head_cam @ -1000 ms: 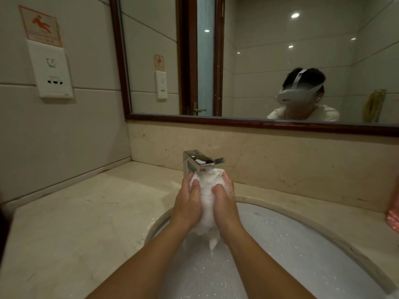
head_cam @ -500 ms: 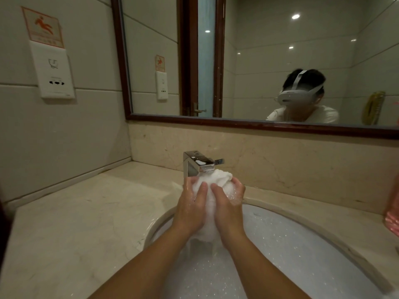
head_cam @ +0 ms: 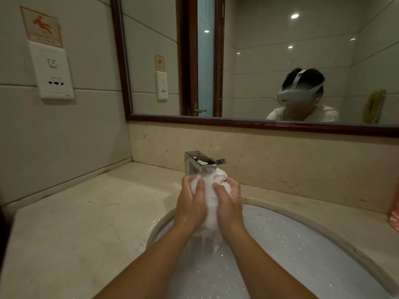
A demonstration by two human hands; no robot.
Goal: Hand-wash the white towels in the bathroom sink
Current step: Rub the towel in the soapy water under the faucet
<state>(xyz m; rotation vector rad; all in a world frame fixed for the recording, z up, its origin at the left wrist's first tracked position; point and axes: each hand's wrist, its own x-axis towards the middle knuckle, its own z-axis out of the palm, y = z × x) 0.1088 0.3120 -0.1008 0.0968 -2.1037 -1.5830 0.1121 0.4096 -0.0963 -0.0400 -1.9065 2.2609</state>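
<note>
Head view, frame centre: bunched sopping white cloth towel squeezed between left hand and right hand, both clamped tight, just under square chrome tap, above foamy white oval sink; likely soft, heavy, slippery; best gripped mid-bundle

A single wide-angle view from the person's head looks forward and down, close over the sink at the near right. The counter spreads left, the faucet stands centre, and the far mirror faces the camera, its edges bowed by the lens.
</note>
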